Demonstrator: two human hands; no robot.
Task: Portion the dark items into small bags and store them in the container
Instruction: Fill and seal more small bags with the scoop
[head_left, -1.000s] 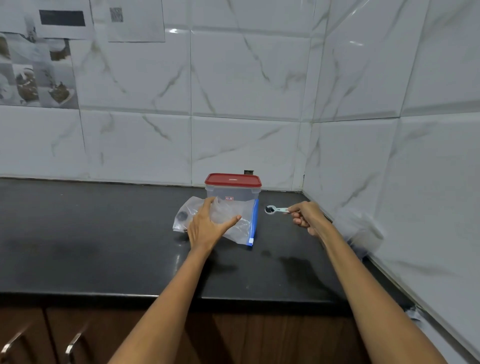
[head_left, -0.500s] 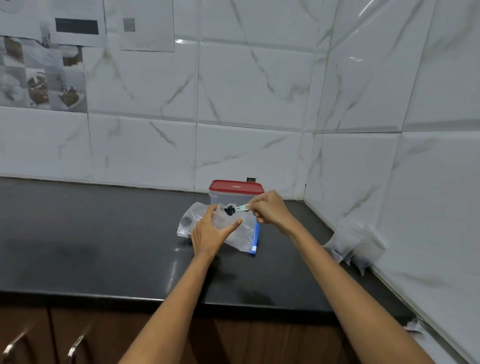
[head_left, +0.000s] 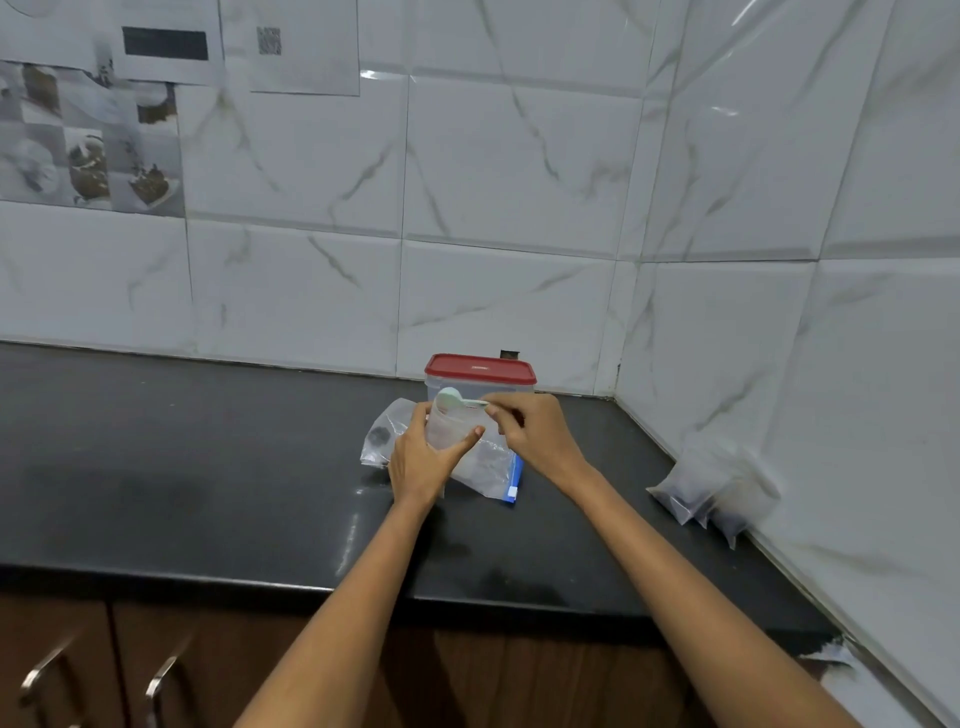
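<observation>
Two hands at small bag (head_left: 448, 431); left hand (head_left: 422, 457) gripping bag upright; right hand (head_left: 530, 436) pinching spoon (head_left: 457, 402) tipped over its mouth; container (head_left: 480, 376) behind, lid on.

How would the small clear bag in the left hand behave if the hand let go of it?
The small bag looks thin and floppy, so it would likely slump once the left hand released its grip. It seems light, holding little. The spoon tipped over its mouth could easily nudge it aside.

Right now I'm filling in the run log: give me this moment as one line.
left hand: holds small bag open | right hand: tips spoon over it | container: lid on
</observation>
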